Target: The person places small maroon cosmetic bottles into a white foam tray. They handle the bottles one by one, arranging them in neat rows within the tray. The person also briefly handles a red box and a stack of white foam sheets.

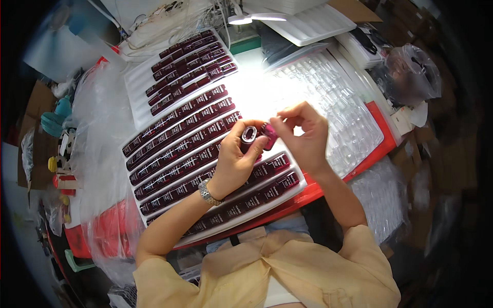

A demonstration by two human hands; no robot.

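Observation:
Above the near tray, my left hand [237,156] is closed around a small dark case [248,135] with an oval, silver-rimmed end facing up. Between my two hands is a small shiny magenta piece [268,136], close to my left thumb. My right hand [304,134] pinches at the top of that piece with thumb and forefinger, its other fingers curled. Under my left hand, a white tray [303,180] holds long rows of dark red, glossy small packs [179,154] with pale print. My left wrist wears a metal watch [206,192].
Behind stands another white tray [134,95], partly filled with dark red packs. Clear plastic pieces in a sheet or tray [339,118] lie to the right on a red cover [379,123]. A white lamp [251,18] shines at the back. Clear plastic wrap [100,118] hangs along the left.

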